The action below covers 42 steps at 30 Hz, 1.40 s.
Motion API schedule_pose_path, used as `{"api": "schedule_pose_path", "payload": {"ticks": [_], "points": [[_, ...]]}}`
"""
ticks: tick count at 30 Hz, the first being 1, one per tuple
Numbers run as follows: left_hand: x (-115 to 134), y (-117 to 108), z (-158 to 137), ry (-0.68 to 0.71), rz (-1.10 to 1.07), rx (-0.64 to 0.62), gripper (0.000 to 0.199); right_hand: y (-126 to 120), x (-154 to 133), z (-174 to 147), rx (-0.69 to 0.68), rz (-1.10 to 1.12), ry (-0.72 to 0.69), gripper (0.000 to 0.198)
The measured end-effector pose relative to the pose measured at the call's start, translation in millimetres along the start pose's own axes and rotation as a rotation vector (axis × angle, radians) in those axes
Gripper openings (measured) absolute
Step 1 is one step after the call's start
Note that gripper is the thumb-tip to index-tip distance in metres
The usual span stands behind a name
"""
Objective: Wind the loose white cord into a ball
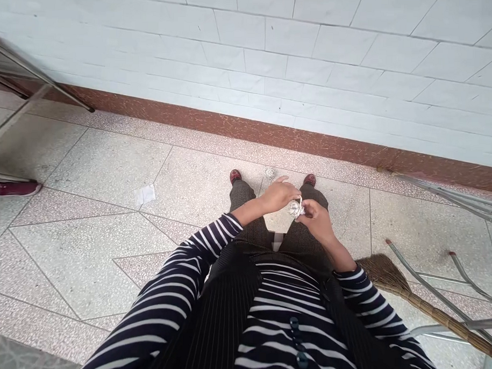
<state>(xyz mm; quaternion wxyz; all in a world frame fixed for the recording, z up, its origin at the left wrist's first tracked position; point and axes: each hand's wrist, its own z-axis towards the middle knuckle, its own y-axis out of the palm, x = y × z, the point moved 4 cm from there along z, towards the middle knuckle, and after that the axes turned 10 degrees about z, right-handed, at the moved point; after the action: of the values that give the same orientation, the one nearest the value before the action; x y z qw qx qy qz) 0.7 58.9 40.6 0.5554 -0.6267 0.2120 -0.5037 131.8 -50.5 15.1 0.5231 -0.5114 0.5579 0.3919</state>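
A small knotted bundle of white cord (295,210) is between my two hands, above my lap. My right hand (318,219) grips its right side, with thumb and fingers closed on it. Beside its top left, my left hand (281,195) pinches a short loop of the same cord; one of its fingers sticks out forward. Exactly how the fingertips meet the cord is too small to make out. On the floor between my feet lies a round white ball, seemingly of cord (269,173).
A straw broom (382,270) and metal-legged furniture (428,282) are close on my right. More metal tubes (451,194) lie by the tiled wall (290,67). Left are a metal frame (43,83), a white paper (145,195) and another person's shoe (19,188).
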Motion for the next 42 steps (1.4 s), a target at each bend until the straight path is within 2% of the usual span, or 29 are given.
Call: {"api": "schedule_pose_path", "payload": {"ticks": [2,4,6,8,10,13,16,18,21,24,28,32,34,37,39,42], "points": [[-5,17,-2,-0.062,-0.093,-0.031,0.026,0,-6,-1,0.006,0.216,0.041,0.03],[-1,36,-10,-0.111,-0.109,-0.074,0.026,-5,-11,4,0.071,0.321,0.038,0.033],[10,50,-23,-0.119,-0.077,-0.118,0.026,-15,-12,14,0.17,0.34,0.017,0.035],[23,56,-36,-0.089,-0.029,-0.149,0.028,-25,-8,23,0.27,0.246,-0.002,0.035],[31,50,-45,-0.05,0.032,-0.144,0.028,-30,-2,28,0.297,0.045,0.005,0.033],[31,30,-45,0.008,0.116,-0.077,0.027,-20,10,23,0.146,-0.147,0.057,0.023],[24,21,-39,0.06,0.114,-0.059,0.028,0,14,5,-0.072,-0.103,0.099,0.016],[16,25,-36,0.02,0.045,-0.071,0.027,6,12,-8,-0.153,-0.008,0.137,0.019],[6,40,-37,-0.132,-0.071,-0.077,0.027,0,7,-18,-0.121,0.172,0.205,0.027],[8,54,-42,-0.221,-0.133,-0.104,0.03,-13,2,-16,0.011,0.228,0.198,0.031],[32,55,-48,-0.15,-0.142,-0.136,0.031,-26,2,4,0.236,0.128,0.1,0.034],[43,34,-49,-0.044,0.033,-0.139,0.025,-27,11,16,0.346,-0.01,0.048,0.029],[37,18,-44,-0.007,0.111,-0.082,0.024,-20,16,12,0.318,-0.044,0.045,0.028],[22,0,-33,0.027,0.129,0.0,0.028,-5,19,0,0.202,-0.014,0.053,0.028],[13,-2,-26,0.003,0.059,0.017,0.029,3,17,-7,0.135,0.036,0.058,0.029],[6,6,-19,-0.085,-0.128,0.002,0.027,7,10,-12,0.077,0.209,0.083,0.032]]}}
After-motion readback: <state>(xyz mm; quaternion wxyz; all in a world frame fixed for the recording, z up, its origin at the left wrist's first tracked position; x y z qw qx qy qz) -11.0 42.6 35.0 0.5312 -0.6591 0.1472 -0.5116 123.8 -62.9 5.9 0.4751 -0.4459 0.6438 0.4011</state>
